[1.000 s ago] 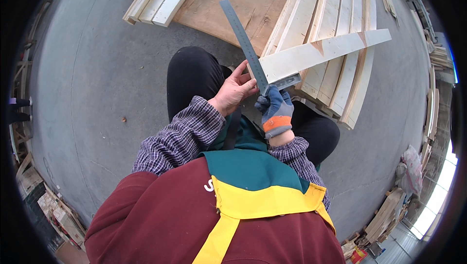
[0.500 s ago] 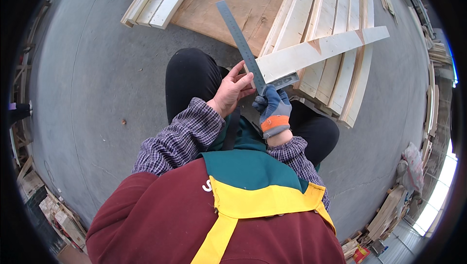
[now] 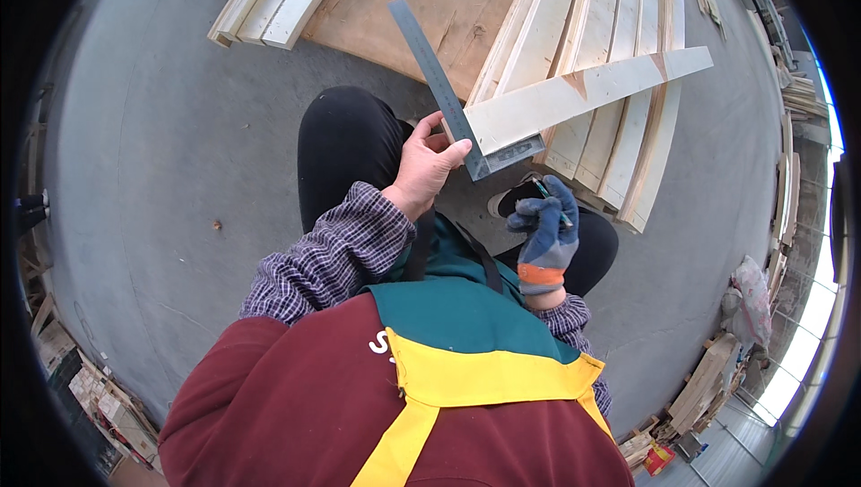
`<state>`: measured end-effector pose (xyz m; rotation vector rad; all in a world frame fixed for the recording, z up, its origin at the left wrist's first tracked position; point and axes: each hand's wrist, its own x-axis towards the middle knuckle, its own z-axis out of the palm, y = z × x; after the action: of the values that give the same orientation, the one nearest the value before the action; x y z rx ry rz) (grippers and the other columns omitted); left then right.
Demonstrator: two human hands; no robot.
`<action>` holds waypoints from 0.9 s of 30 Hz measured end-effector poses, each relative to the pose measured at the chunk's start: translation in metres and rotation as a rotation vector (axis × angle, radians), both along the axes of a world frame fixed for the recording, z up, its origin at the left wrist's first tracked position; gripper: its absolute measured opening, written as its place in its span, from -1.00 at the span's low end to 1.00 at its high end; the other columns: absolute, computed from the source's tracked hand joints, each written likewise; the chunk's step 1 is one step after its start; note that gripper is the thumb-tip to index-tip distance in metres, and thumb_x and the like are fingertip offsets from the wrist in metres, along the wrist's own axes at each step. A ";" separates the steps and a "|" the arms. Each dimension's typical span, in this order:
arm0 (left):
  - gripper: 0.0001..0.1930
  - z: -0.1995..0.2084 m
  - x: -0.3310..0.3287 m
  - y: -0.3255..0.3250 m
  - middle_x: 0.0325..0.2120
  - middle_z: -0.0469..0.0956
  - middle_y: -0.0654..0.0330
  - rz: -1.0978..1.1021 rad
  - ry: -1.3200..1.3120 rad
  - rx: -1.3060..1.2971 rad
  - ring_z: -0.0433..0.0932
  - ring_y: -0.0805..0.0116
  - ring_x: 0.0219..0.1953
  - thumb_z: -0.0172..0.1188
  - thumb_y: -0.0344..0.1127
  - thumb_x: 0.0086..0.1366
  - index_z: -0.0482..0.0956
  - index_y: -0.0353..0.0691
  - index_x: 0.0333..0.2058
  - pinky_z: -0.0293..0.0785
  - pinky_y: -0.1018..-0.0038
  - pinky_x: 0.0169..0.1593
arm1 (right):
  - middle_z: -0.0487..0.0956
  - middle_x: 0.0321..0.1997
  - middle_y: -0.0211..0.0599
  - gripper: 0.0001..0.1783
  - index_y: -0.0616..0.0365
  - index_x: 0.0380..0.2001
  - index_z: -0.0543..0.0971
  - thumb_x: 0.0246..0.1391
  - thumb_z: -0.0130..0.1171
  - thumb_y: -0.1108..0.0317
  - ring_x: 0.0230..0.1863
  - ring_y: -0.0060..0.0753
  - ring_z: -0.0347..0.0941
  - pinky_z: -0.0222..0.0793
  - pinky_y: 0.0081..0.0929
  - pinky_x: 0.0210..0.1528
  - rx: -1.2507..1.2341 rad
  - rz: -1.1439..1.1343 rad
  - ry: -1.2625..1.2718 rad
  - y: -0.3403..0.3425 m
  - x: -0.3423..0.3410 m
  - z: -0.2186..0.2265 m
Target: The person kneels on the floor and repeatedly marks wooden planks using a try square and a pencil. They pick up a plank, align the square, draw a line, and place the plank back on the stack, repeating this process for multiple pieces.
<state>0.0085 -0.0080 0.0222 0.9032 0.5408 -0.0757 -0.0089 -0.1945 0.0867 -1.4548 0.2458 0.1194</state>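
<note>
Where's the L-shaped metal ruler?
In the head view, the L-shaped metal ruler is at the upper middle, held by the left hand at the left end of the pale board, above and left of the gloved right hand.

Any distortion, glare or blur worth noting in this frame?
Head view: fisheye distortion, black corners; head view: blown-out glare at the bright panels on the right; head view: soft light on the floor, metal square and bare left hand fairly sharp.
</note>
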 end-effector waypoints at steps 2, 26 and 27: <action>-0.36 -0.001 0.000 0.000 -0.17 0.60 0.24 0.002 -0.002 0.000 0.51 0.53 -0.21 0.32 -0.37 0.20 0.24 -0.23 0.21 0.41 0.54 -0.14 | 0.63 -0.34 -0.33 -0.64 0.19 0.08 0.48 0.32 0.04 0.25 -0.46 -0.55 0.52 0.51 -0.62 -0.37 -0.010 0.170 -0.105 -0.005 0.005 0.007; -0.30 0.000 0.001 0.002 -0.21 0.58 0.13 -0.006 -0.019 -0.029 0.51 0.50 -0.27 0.29 -0.46 0.20 0.14 -0.32 0.25 0.43 0.56 -0.21 | 0.63 -0.30 -0.25 -0.83 0.24 -0.16 0.60 0.20 0.14 0.44 -0.32 -0.51 0.53 0.47 -0.55 -0.27 -0.425 0.517 -0.324 0.036 0.067 -0.001; -0.32 0.000 0.001 0.001 -0.21 0.58 0.16 -0.005 -0.015 -0.032 0.50 0.52 -0.27 0.30 -0.43 0.20 0.17 -0.30 0.24 0.42 0.57 -0.21 | 0.63 -0.30 -0.20 -0.84 0.24 -0.18 0.60 0.18 0.16 0.45 -0.31 -0.46 0.54 0.48 -0.51 -0.25 -0.440 0.529 -0.357 0.040 0.071 0.000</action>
<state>0.0092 -0.0066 0.0219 0.8737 0.5216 -0.0817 0.0617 -0.1546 0.0862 -1.9207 -0.4366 0.2400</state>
